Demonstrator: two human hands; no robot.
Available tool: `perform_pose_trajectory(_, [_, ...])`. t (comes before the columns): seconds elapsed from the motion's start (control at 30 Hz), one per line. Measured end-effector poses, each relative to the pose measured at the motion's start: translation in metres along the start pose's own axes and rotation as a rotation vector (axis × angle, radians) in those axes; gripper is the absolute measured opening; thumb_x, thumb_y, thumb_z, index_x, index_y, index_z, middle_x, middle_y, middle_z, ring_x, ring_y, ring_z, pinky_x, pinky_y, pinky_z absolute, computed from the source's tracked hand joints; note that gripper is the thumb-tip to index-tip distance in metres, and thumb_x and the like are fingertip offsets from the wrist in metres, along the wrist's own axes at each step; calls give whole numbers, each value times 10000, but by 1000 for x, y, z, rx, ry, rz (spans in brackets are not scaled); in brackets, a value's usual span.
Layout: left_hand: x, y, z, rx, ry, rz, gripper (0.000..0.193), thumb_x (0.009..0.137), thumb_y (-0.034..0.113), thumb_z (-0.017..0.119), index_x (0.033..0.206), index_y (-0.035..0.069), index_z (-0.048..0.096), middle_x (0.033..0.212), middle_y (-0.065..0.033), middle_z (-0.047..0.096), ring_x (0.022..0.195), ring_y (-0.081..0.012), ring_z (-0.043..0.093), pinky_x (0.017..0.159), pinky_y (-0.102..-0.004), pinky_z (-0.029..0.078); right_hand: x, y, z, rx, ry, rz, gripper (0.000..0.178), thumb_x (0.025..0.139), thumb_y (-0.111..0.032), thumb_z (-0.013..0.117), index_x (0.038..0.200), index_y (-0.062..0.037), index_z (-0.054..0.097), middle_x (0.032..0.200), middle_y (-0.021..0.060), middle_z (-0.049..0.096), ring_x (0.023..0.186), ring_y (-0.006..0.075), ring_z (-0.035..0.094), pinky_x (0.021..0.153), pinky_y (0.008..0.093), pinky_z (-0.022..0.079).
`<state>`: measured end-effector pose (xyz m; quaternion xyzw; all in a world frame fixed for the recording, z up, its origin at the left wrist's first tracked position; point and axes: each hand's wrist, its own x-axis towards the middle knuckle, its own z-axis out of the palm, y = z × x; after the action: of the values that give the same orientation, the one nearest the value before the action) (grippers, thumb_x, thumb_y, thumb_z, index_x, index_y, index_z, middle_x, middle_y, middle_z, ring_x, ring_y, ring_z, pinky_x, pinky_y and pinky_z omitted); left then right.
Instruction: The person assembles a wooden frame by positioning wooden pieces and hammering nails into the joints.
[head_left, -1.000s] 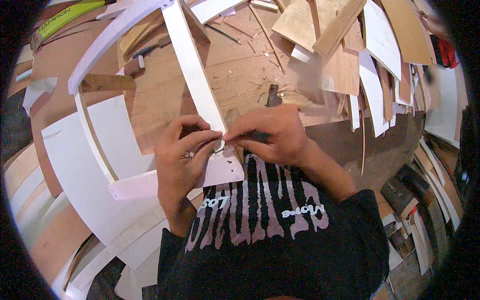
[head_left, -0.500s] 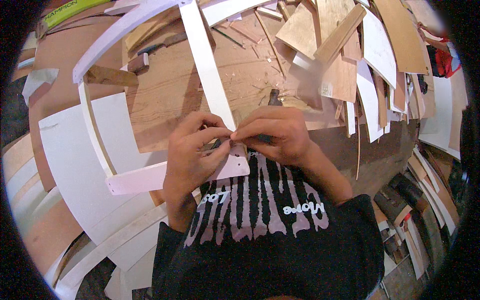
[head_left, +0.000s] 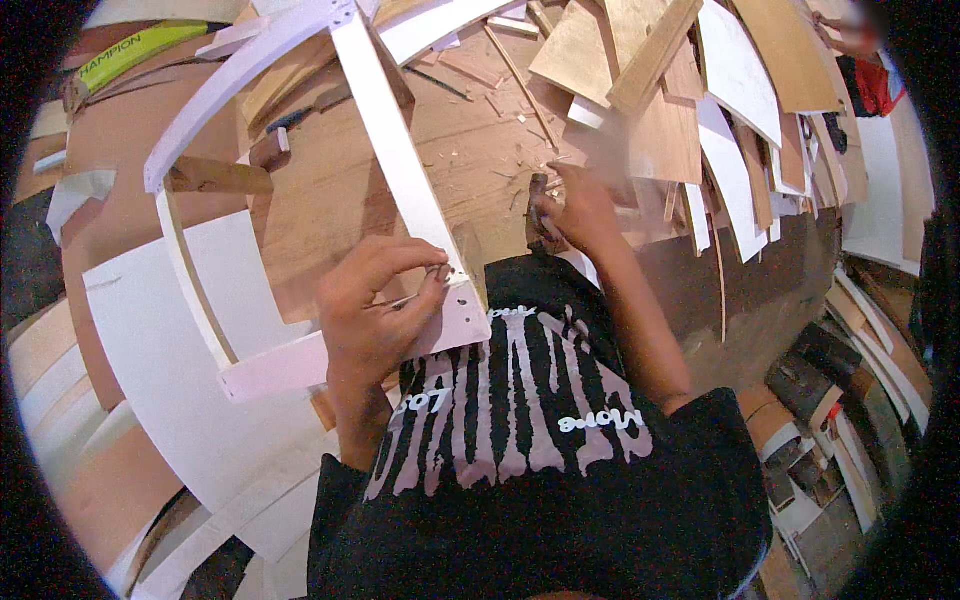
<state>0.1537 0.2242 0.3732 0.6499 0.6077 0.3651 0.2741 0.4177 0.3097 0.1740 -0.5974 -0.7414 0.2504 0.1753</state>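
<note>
My left hand (head_left: 372, 308) rests over the near corner of a white wooden frame (head_left: 385, 130). Its thumb and forefinger are pinched on a small dark nail (head_left: 443, 270) close to the joint; the nail is partly hidden by the fingertips. Small dark spots show on the frame's corner piece. Out to the right, my right hand (head_left: 580, 210) is closed around a dark hammer (head_left: 540, 205) on the brown board, near my shirt. Its fingers cover part of the hammer.
Wood offcuts and white panels (head_left: 735, 170) are heaped at the right. Chips and slivers lie on the brown board (head_left: 330, 225). A brown-ended tool (head_left: 270, 150) sits inside the frame. A large white sheet (head_left: 190, 310) lies below it, and a green strip (head_left: 140, 50) at far left.
My right hand has left the frame corner and moved right and away to the hammer. My left hand stays pinched at the corner. The view has shifted slightly.
</note>
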Motion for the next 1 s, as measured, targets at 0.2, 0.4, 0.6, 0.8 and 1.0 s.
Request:
perform_pose_trajectory(0.2, [1, 4, 0, 21, -12, -125, 166, 757, -17, 784, 909, 39, 749, 891, -73, 744, 818, -173, 699, 711, -290, 526, -20, 1, 37, -183, -288, 78, 767, 749, -291, 849, 1418, -119, 516, 1324, 208, 560, 1159, 397, 600, 1026, 493, 481])
perform_pose_trajectory(0.4, [3, 0, 3, 15, 4, -62, 165, 764, -10, 773, 914, 53, 748, 873, -71, 735, 805, -184, 685, 698, -297, 523, -22, 21, 46, -320, -237, 71, 883, 706, -299, 857, 1478, -172, 448, 1295, 189, 568, 1180, 386, 576, 965, 531, 468])
perform_pose_trajectory(0.6, [3, 5, 1, 15, 2, -84, 173, 776, -9, 763, 935, 60, 749, 854, -84, 723, 797, -211, 686, 693, -316, 534, -12, 25, 22, -251, -363, -30, 844, 727, -426, 832, 1469, -196, 500, 1337, 193, 589, 1199, 426, 589, 1008, 535, 482])
perform_pose_trajectory(0.8, [4, 12, 1, -28, 72, -97, 193, 789, -22, 751, 964, 58, 751, 862, -97, 724, 790, -220, 690, 714, -325, 542, -13, 36, 6, 320, -319, 145, 746, 799, -450, 786, 1427, -116, 563, 1188, 174, 692, 1053, 323, 671, 937, 413, 531])
perform_pose_trajectory(1.0, [3, 4, -2, -68, 13, -33, 197, 779, -33, 748, 957, 52, 746, 875, -109, 723, 833, -244, 705, 740, -339, 547, -33, -28, -51, 803, -165, 146, 536, 837, -140, 835, 1329, -98, 628, 1030, 12, 676, 863, 105, 591, 733, 253, 491])
